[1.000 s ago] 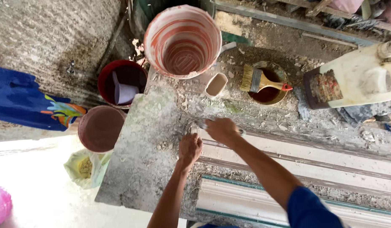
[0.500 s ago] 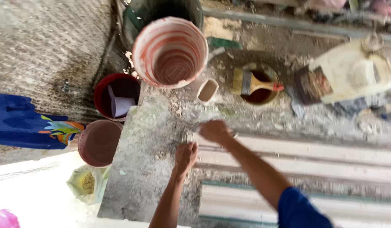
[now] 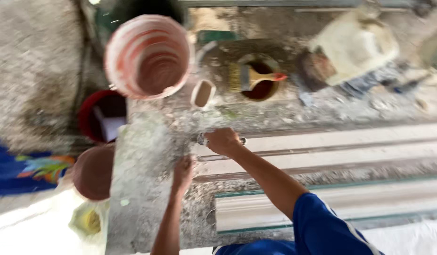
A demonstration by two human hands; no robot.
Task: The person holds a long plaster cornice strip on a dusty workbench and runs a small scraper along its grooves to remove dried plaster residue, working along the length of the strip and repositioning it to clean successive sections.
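1. Striped bucket (image 3: pixel 150 56) at eleven o'clock, pink and white inside, open mouth up;
2. Red bucket (image 3: pixel 102 115) at nine o'clock, just below it, something white inside;
3. Brown bucket (image 3: pixel 93 172) near eight o'clock, beside the slab's left edge;
4. Brush (image 3: pixel 251 78) at twelve o'clock, lying across a round tin (image 3: pixel 261 89) of dark liquid;
5. Small cup (image 3: pixel 203 93) between striped bucket and tin;
6. White jug (image 3: pixel 355 45) at one o'clock, blurred;
7. Blue cloth (image 3: pixel 25 167) at nine o'clock, far left.
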